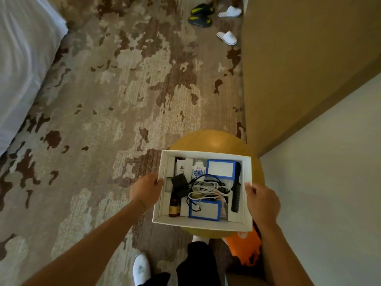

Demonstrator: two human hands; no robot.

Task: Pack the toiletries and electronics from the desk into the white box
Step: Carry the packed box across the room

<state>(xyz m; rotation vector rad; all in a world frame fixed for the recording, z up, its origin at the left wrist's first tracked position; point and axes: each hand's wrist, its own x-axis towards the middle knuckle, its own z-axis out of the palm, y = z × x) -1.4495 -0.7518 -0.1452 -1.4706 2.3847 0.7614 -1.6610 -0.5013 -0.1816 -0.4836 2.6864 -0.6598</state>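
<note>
Fingers point(157, 181) of the left hand point(146, 189) curl over the left wall of the white box point(203, 223), thumb on the rim, and the right hand point(262, 200) grips the right wall the same way, thumb tip on the rim's edge; both hands hold the box. The box sits above a round yellow table point(214, 141), whose top shows beyond its far wall. Inside the box, a black comb point(236, 187) lies along the right wall. Two blue-edged packs with white faces lie flat, one point(221, 169) at the far right beside the comb, the other point(205, 209) against the near wall. Between them is a tangle of white and black cables point(206, 188). Left of the cables lies a black charger point(180, 183), and a brown bottle point(174, 206) lies at the near left. Along the far wall are a small white bottle point(199, 169) with a red dot and blue pattern, and white tubes point(182, 165); their print is too small to read. Below the box, at its right corner, an orange bag point(244, 247) shows. Far beyond the box, white slippers point(226, 37) lie on the patterned carpet point(123, 89).
</note>
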